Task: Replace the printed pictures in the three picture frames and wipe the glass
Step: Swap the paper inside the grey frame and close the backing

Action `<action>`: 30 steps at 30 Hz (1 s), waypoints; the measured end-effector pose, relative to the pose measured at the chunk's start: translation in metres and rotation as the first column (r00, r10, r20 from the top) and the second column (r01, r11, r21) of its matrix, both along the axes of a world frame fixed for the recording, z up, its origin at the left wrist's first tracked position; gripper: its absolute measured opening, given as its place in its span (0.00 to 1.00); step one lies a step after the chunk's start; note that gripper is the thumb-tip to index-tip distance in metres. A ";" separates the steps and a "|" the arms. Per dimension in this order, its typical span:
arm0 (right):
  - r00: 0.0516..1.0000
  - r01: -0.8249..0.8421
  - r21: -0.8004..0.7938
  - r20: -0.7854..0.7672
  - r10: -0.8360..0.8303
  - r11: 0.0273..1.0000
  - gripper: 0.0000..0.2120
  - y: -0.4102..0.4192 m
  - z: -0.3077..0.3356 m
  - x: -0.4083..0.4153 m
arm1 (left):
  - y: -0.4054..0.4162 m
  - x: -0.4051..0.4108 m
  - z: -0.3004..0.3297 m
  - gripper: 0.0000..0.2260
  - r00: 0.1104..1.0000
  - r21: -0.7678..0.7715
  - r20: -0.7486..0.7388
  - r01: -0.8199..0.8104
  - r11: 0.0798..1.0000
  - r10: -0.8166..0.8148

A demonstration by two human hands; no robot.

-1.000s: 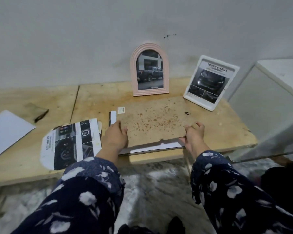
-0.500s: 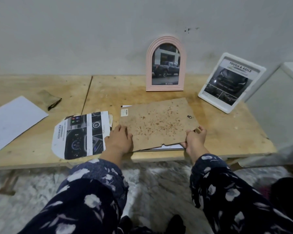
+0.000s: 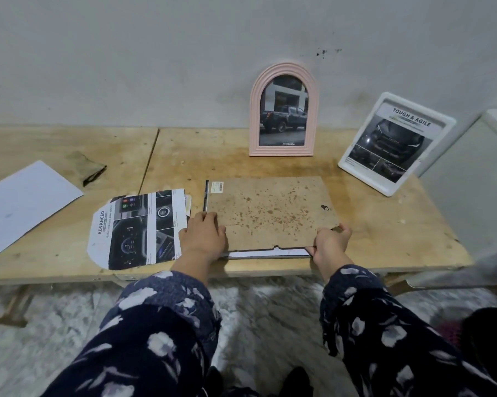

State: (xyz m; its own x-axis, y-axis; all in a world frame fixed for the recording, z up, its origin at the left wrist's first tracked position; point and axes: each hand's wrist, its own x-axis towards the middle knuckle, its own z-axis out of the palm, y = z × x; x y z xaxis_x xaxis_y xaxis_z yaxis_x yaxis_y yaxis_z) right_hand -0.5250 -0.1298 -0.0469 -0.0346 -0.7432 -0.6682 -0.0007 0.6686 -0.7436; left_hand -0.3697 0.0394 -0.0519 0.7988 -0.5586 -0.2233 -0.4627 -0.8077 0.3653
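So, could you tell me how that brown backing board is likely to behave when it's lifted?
The backing board will probably stay fairly stiff: it lies flat, and the left hand and right hand hold it at opposite ends. It looks thin, so likely light. Its near edge is chipped, so it may crack if bent.

A speckled brown fibreboard backing panel (image 3: 270,212) lies on the wooden desk (image 3: 384,230). The left hand (image 3: 203,234) presses its near left corner; the right hand (image 3: 329,243) grips the near right corner. A pink arched frame (image 3: 254,110) stands against the far wall, with a white rectangular frame (image 3: 396,141) to its right.
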 end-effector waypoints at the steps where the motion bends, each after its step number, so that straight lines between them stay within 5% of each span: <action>1: 1.000 -0.002 0.000 -0.016 0.002 1.000 0.27 0.001 -0.001 -0.001 | 0.001 -0.001 -0.001 0.21 1.000 0.000 0.006 -0.002 1.000 0.002; 13: 0.988 -0.060 -0.064 -0.145 0.050 0.996 0.26 0.007 -0.003 -0.006 | 0.006 -0.006 -0.002 0.21 1.000 0.003 -0.003 0.003 1.000 -0.003; 30: 0.852 -0.397 -0.139 -0.422 0.308 0.907 0.18 0.006 -0.007 -0.013 | 0.000 -0.002 -0.006 0.43 0.990 0.047 -0.131 -0.044 0.998 0.050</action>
